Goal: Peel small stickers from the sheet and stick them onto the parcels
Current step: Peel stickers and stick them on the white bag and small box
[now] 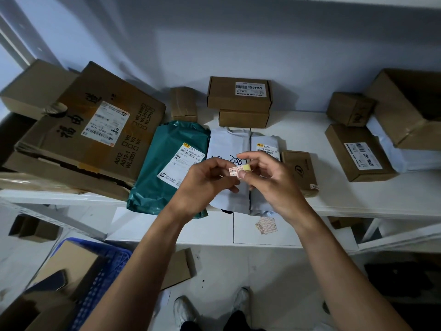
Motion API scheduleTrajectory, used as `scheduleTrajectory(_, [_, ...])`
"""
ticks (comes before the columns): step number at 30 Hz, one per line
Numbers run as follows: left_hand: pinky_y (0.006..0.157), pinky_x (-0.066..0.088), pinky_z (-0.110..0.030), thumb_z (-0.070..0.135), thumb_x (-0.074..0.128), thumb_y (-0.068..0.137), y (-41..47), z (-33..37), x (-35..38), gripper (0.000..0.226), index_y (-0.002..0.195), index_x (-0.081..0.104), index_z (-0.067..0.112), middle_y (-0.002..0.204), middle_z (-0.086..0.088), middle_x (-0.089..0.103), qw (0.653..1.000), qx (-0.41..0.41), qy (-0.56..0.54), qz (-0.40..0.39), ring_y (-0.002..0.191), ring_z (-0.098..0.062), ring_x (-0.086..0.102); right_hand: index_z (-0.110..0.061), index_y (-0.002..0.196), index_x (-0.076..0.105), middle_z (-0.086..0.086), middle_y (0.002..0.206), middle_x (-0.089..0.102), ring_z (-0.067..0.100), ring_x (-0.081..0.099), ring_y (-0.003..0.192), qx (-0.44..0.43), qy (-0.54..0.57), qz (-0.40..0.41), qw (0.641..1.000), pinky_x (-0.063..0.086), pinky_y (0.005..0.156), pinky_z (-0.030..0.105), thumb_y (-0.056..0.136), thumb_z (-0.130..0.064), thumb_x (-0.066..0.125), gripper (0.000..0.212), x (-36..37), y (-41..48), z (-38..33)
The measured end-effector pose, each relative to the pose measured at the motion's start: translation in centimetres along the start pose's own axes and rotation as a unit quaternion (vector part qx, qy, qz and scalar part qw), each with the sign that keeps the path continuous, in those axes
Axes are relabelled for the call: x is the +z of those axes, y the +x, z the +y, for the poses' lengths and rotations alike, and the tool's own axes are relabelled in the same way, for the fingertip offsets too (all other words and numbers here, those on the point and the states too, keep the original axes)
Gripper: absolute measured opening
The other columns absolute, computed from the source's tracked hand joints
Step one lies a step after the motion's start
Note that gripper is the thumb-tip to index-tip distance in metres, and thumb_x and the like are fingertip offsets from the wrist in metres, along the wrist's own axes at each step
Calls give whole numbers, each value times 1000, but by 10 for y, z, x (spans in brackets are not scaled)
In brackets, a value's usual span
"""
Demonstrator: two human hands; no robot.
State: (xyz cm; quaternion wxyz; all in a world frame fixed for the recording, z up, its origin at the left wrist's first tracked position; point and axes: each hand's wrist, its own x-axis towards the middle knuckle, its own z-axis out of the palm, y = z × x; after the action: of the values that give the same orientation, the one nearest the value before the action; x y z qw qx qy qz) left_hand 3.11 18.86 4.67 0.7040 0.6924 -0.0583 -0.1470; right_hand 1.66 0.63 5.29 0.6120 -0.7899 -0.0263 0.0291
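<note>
Both hands hold a small strip of stickers [239,170] above the parcels in the middle of the white shelf. My left hand [205,185] pinches its left end with pink-printed stickers. My right hand [267,175] pinches the right end, where a yellowish backing shows. Under the hands lie a green mailer bag [164,168], a white mailer bag [226,144] with handwriting and a second white mailer bag [265,142]. A small brown box [300,170] lies just right of my right hand. A larger sticker sheet [266,225] lies on the lower shelf board below my right wrist.
A big flattened carton [90,130] leans at the left. Brown boxes [239,101] stack at the back wall, with more boxes [358,151] at the right. A blue crate [102,271] stands on the floor at lower left. My shoes [210,306] show at the bottom.
</note>
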Motion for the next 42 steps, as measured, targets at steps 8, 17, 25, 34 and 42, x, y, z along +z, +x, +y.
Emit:
scheduleTrajectory(8, [80,57,-26,2,68,91,-7,0,5,7,93,70,-4,84,-17,74,999,-26,-23,-9,77,-27,72,-17,109,70,7,93,73,13,61,70,9,52,31,998,52,71,33,91,-9,73,21,1,-4,-5])
scheduleTrajectory(17, [83,58,-33,7,65,94,-8,-2,8,13,94,70,-5,79,-12,75,999,0,19,32,73,-25,72,-18,96,73,-6,98,62,9,59,86,-169,-268,95,944,54,74,31,92,-26,73,9,-2,-13,2])
scheduleTrajectory(25, [79,58,-27,11,65,95,-8,-4,10,12,96,70,0,80,-7,76,991,39,129,25,74,-20,74,-17,89,76,-9,87,68,10,60,83,-176,-308,61,933,53,72,34,91,-20,72,5,-4,-13,-3])
scheduleTrajectory(34, [82,59,-33,15,66,95,-9,-6,10,11,96,72,5,79,0,76,979,63,190,25,75,-14,74,-16,88,77,-7,86,70,11,63,81,-156,-314,33,936,56,72,33,91,-20,71,8,-7,-14,-8])
scheduleTrajectory(42, [83,59,-38,13,64,96,-9,-3,9,9,96,70,6,83,-4,76,983,62,175,16,78,-17,74,-17,84,75,-9,82,71,8,64,78,-148,-282,49,947,54,70,37,88,-18,72,6,-8,-10,-6])
